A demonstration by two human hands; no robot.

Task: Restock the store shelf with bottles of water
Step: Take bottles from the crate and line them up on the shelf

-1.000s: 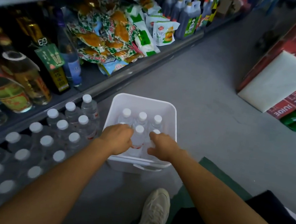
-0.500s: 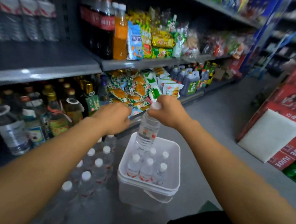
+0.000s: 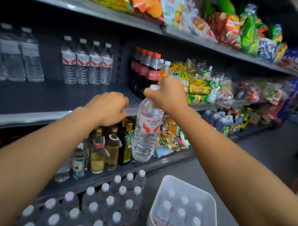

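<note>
- Fingers (image 3: 148, 93) of the right hand (image 3: 167, 94) curl round the neck of a water bottle (image 3: 146, 131), just under its white cap, so the body hangs straight down below the knuckles
- Left hand (image 3: 108, 108) sits beside it with fingers curled under; whether anything is held beneath them I cannot tell, as the palm side is hidden
- Beyond the fingertips of both hands lies the middle shelf (image 3: 32, 97), with a row of matching labelled bottles (image 3: 86, 63) standing at its back and bare dark surface in front of them
- Below the right wrist stands a white bin (image 3: 213, 206) with more capped bottles inside, and under the left forearm a wrapped pack of bottles (image 3: 98, 204) on the floor
- Judged from its look, the bottle is full and so fairly heavy for a neck pinch; the thin ribbed plastic would dent under a hard squeeze, and it may swing
- A steadier hold would be round the labelled waist, or a palm under the base, while setting it upright on the shelf
- Smooth label and wall could slip if damp, so the rigid neck ring is the safer catch
</note>
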